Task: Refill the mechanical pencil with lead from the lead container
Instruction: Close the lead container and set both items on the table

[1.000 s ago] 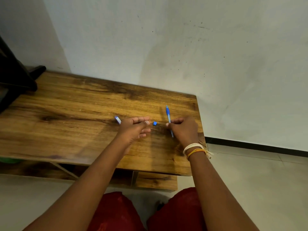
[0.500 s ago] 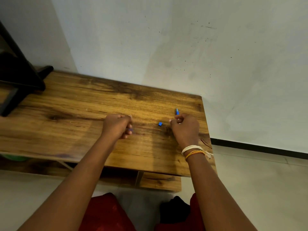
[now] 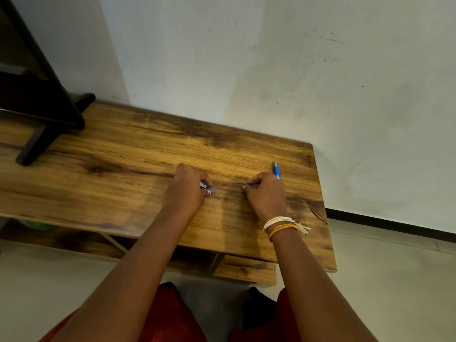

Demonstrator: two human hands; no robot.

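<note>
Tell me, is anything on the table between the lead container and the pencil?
Nothing visible: the left hand holds the lead container, the right hand holds the blue mechanical pencil, and only bare wooden table lies between them.

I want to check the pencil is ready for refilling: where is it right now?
In the head view, the blue mechanical pencil is gripped in the right hand, its end poking out beyond the fingers, over the wooden table near its right edge.
</note>
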